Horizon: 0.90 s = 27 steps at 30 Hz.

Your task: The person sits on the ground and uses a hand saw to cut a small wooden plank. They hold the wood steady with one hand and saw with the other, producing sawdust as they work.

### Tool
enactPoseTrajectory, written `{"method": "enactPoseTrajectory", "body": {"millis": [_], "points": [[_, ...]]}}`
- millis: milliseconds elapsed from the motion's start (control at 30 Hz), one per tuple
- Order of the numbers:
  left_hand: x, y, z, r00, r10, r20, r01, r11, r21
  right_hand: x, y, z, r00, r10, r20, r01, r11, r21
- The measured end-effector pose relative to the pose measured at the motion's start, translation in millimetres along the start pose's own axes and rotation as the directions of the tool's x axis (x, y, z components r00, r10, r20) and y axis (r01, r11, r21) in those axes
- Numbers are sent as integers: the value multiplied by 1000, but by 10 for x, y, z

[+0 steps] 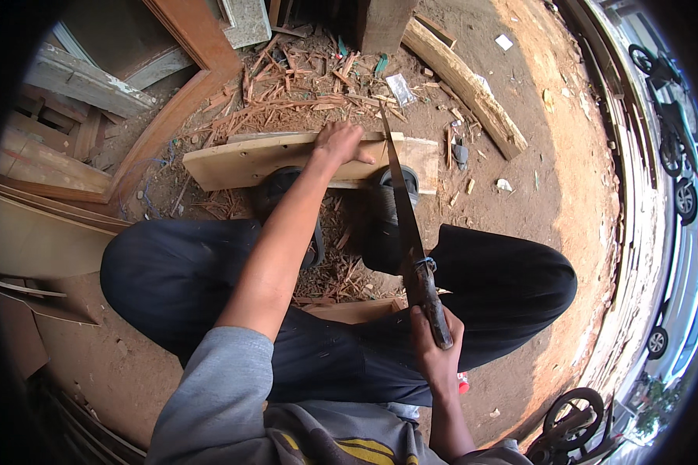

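A frame [198, 39] of smooth orange-brown wood stood at the far left, its corner squared, and below it a pale panel [46, 240] showed a flat, even face. Next came a litter of reddish chips [291, 85], splintered and thin, strewn over dry brown soil. The board [236, 161] was long, straight-edged and light yellow, with a few small dark holes; it lay crosswise by the person's dark shoes [381, 221]. Dark cloth trousers [182, 283] creased softly over the spread knees.

The left hand [340, 145] had its fingers bent over the board's far edge and its thumb along the face, gripping the wood right of its middle. To the right, the saw [409, 221] had a long, dark metal blade tapering to a narrow tip, and a worn, blotchy handle bound with something blue near the blade. The right hand [440, 358] was closed round the handle's near end; the blade ran away from it, across the view of the board's right end, right of the left hand. Whether its teeth touched the wood could not be told. Farther right lay a rough, curved-looking beam [473, 85] with a split, yellowish surface.
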<state>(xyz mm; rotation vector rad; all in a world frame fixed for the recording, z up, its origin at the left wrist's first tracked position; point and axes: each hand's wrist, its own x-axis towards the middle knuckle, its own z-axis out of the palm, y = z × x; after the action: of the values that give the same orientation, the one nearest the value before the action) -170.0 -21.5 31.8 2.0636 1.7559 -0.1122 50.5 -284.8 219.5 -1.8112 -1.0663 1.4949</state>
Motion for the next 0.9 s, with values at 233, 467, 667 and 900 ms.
{"method": "enactPoseTrajectory", "body": {"millis": [233, 467, 667, 900], "points": [[-3, -6, -54, 999, -2, -42, 2, 1000, -8, -244, -24, -15, 1000, -18, -23, 18, 1000, -7], [-46, 18, -58, 1000, -22, -6, 22, 1000, -8, 284, 41, 120, 1000, -16, -9, 16, 998, 65], [-10, 86, -83, 1000, -21, -12, 21, 1000, -8, -315, -7, -33, 998, -58, -24, 58, 998, -13], [-98, 74, -131, 1000, -28, 8, 28, 1000, 3, 169, -12, 163, 994, -104, -20, 104, 995, -8]]}}
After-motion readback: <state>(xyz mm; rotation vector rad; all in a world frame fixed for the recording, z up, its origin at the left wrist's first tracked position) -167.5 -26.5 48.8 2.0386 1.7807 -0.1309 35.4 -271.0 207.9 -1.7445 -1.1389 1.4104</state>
